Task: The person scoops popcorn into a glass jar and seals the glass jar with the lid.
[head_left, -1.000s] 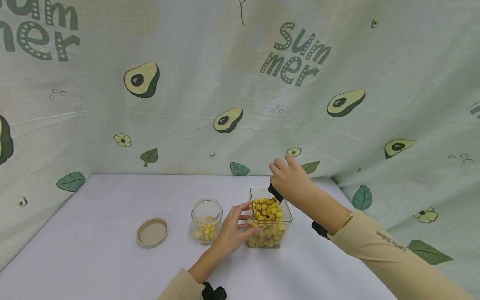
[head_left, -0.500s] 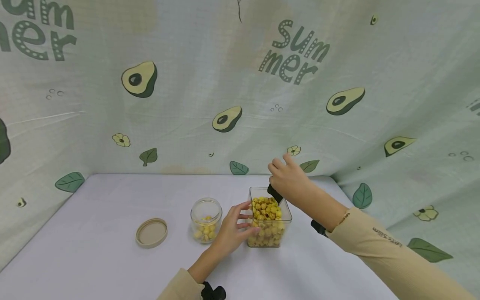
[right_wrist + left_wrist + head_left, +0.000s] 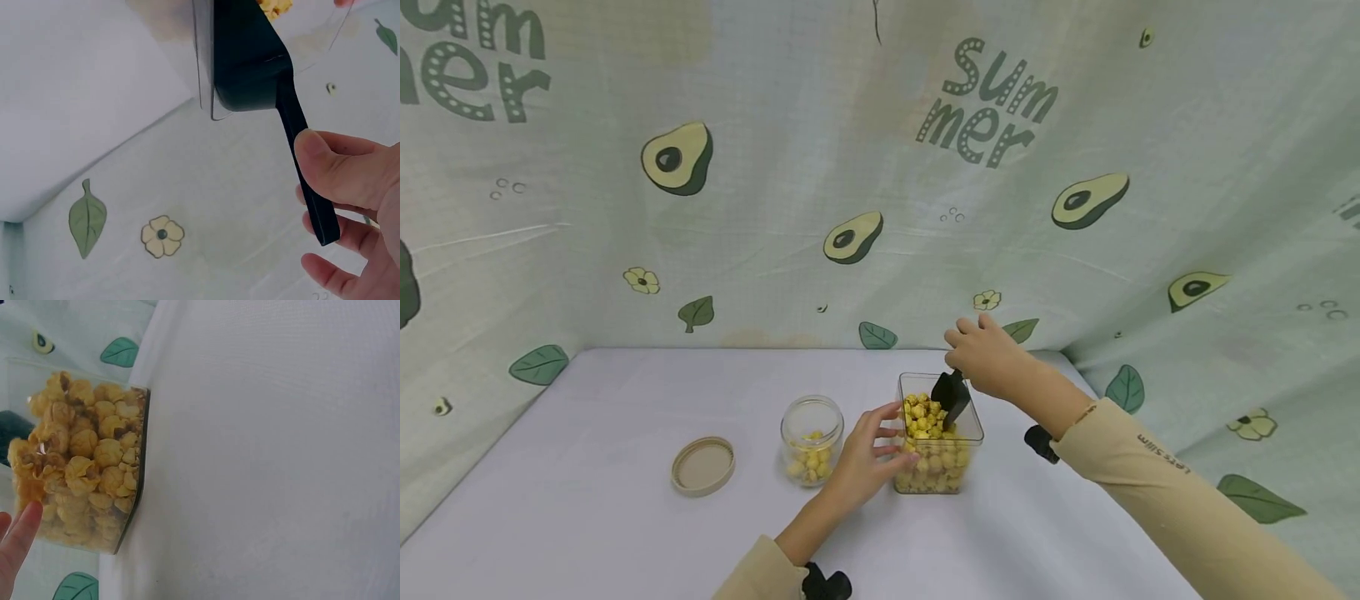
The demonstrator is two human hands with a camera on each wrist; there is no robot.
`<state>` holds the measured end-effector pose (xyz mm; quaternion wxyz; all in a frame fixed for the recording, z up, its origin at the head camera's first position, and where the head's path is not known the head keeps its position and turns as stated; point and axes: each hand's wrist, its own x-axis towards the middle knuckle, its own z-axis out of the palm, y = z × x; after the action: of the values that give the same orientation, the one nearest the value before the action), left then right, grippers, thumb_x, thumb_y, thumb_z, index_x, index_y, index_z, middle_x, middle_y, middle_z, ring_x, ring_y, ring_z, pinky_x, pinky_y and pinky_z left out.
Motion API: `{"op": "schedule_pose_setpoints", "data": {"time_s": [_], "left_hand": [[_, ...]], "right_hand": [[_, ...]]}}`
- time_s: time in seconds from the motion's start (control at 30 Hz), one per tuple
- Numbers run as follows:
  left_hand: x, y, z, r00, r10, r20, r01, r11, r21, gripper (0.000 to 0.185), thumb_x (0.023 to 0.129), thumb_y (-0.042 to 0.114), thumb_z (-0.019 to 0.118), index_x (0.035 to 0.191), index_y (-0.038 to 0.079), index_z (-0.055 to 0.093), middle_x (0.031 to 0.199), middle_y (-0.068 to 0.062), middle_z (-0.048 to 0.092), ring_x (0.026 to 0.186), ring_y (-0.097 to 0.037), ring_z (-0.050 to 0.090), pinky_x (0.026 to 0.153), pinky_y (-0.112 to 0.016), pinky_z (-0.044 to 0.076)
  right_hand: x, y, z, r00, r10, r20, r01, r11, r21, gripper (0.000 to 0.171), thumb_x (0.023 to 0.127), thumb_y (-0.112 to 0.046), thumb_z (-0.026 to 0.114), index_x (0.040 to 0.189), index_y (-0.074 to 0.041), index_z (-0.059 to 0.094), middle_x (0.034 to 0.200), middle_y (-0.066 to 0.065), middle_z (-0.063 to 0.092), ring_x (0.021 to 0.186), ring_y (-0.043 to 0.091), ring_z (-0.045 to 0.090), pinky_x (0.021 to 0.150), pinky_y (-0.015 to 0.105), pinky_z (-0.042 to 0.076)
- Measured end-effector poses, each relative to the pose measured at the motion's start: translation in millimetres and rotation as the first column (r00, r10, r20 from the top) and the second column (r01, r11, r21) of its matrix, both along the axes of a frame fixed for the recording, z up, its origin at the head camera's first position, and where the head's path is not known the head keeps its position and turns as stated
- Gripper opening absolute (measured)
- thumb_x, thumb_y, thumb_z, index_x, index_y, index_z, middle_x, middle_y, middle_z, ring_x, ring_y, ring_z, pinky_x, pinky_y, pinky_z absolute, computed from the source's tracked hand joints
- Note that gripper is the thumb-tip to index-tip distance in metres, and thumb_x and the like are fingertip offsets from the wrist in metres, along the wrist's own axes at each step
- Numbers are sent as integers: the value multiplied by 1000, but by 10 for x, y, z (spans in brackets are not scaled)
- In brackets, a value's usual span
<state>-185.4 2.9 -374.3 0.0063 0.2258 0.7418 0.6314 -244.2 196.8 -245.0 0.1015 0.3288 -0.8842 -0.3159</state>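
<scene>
A square clear container [image 3: 938,467] of yellow popcorn stands mid-table. My right hand [image 3: 981,365] hovers over its far right corner and pinches the handle of a black scoop [image 3: 952,397], whose bowl dips into the popcorn. In the right wrist view the scoop [image 3: 250,56] sits inside the container wall [image 3: 203,75], with the thumb [image 3: 334,169] pressed on the handle. My left hand [image 3: 880,446] rests with spread fingers against the container's left side. One fingertip [image 3: 19,547] touches the container [image 3: 87,469] in the left wrist view.
A small round glass jar [image 3: 811,433] with a little popcorn stands just left of my left hand. Its tan lid [image 3: 703,465] lies flat further left. A white table [image 3: 587,533] is walled by an avocado-print cloth [image 3: 850,167] behind and at both sides.
The right hand has shifted slightly right and tilted the scoop, so its black bowl now shows in the popcorn. The left hand, jar and lid have stayed put.
</scene>
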Motion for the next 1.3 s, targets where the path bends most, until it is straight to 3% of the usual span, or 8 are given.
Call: {"op": "schedule_pose_setpoints", "data": {"time_s": [0.2, 0.37, 0.5, 0.7, 0.93, 1.17, 1.3], "left_hand": [[12, -5, 10, 1000, 0, 7, 0, 1000, 2, 64, 82, 6, 69, 137, -1, 37, 128, -25, 41, 110, -39, 50, 91, -51, 49], [-11, -1, -30, 1000, 7, -3, -7, 1000, 19, 65, 82, 6, 69, 138, 0, 37, 129, -24, 42, 110, -37, 51, 90, -49, 50], [-34, 9, -69, 1000, 12, -8, -12, 1000, 16, 65, 82, 8, 70, 138, 2, 37, 129, -22, 42, 110, -35, 51, 90, -47, 51], [-31, -3, -72, 1000, 7, -7, -7, 1000, 21, 66, 82, 7, 70, 138, 2, 37, 129, -23, 42, 110, -36, 50, 90, -48, 51], [-15, -13, -23, 1000, -9, -9, 10, 1000, 20, 65, 82, 6, 69, 138, 0, 37, 128, -25, 42, 110, -39, 50, 91, -50, 50], [-218, 55, -368, 1000, 14, -27, -14, 1000, 13, 69, 80, 16, 73, 139, 12, 38, 130, -15, 43, 110, -30, 52, 88, -39, 54], [-154, 44, -264, 1000, 24, -8, -24, 1000, 3, 67, 81, 9, 71, 139, 7, 37, 130, -19, 43, 110, -34, 51, 89, -43, 53]], "right_hand": [[-35, 44, 22, 988, -54, 143, 71, 990, -122, 12, 80, -22, 72, 92, -21, 69, 88, -2, 52, 82, 18, 40, 69, 36, 35], [-28, 32, 83, 973, -49, 224, 89, 981, -174, 14, 78, -19, 73, 91, -20, 70, 89, -1, 54, 80, 17, 40, 68, 35, 35], [-34, 59, 112, 955, -55, 292, 129, 963, -237, 13, 78, -16, 73, 91, -18, 70, 86, -1, 52, 76, 17, 36, 64, 31, 28], [-64, 145, -3, 926, -77, 368, 194, 936, -292, 11, 82, -16, 69, 93, -17, 71, 86, -2, 53, 77, 16, 36, 64, 29, 25], [-76, 243, -133, 922, -34, 385, 193, 904, -381, 10, 82, -17, 69, 92, -17, 70, 81, -3, 49, 74, 15, 35, 63, 28, 25], [-56, 312, -86, 907, 0, 421, 189, 894, -406, 8, 81, -16, 70, 88, -19, 70, 81, -5, 51, 75, 13, 37, 64, 28, 28], [2, 320, -187, 920, 19, 391, 168, 883, -438, 10, 79, -15, 71, 90, -16, 69, 80, -4, 50, 73, 12, 37, 63, 26, 29]]}}
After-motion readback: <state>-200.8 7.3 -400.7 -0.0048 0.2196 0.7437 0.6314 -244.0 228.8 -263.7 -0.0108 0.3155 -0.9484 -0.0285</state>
